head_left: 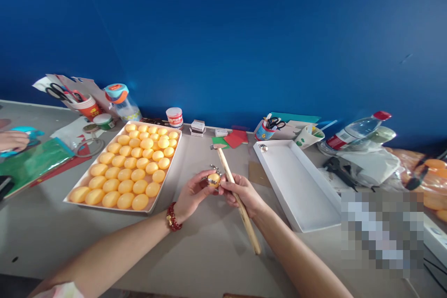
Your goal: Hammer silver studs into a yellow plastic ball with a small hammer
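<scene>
In our left hand point(193, 195), thumb and fingers pinch a yellow ball point(213, 180) dotted with small metal beads, held up over the middle of the table point(195, 263); more beads point(214, 166) show just beyond it. Our right hand point(245, 193) is closed around the wooden handle of a tool point(250, 233), its head tilted away from us; whether those fingertips press the ball or sit just beside it, we cannot tell. A red bracelet point(172, 217) circles our left wrist. To our left, a shallow box point(167, 172) carries rows of yellow balls point(130, 163); to our right stands a white tray point(300, 186) with shiny bits point(263, 148) in its far left corner. Beyond our hands we see red paper point(234, 138), green paper point(219, 140), a tub point(174, 117) and a blue cup point(264, 132) with scissors. At the far left, another person's hand point(14, 141) rests on something blue.
</scene>
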`<state>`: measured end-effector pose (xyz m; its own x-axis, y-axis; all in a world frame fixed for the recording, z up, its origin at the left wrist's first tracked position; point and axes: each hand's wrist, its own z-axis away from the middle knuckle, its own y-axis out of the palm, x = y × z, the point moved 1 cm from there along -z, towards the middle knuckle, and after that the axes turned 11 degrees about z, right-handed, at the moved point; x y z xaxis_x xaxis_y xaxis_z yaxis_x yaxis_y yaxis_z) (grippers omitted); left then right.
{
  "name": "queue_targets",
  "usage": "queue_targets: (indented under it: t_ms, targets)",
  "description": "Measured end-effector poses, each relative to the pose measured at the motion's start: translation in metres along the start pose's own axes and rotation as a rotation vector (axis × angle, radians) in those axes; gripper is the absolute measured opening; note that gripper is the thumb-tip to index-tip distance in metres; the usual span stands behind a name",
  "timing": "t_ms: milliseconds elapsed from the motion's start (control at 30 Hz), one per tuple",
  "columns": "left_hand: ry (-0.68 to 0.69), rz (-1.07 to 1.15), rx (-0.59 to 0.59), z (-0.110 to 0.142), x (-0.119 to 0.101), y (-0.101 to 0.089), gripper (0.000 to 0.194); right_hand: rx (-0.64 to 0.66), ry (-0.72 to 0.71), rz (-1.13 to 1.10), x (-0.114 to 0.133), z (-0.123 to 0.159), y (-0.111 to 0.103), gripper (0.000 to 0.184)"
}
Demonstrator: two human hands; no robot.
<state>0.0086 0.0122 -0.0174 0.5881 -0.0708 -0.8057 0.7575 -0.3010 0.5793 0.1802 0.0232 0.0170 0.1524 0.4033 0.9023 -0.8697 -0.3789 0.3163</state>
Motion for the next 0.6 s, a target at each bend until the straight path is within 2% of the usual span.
queue_targets:
  t_ms: [600]
  targets:
    - [0.013, -0.048, -0.020, -0.0001, 0.0064, -0.0066, 0.037, 0.026, -0.053, 0.029, -0.0003, -0.0004, 0.0001, 0.024]
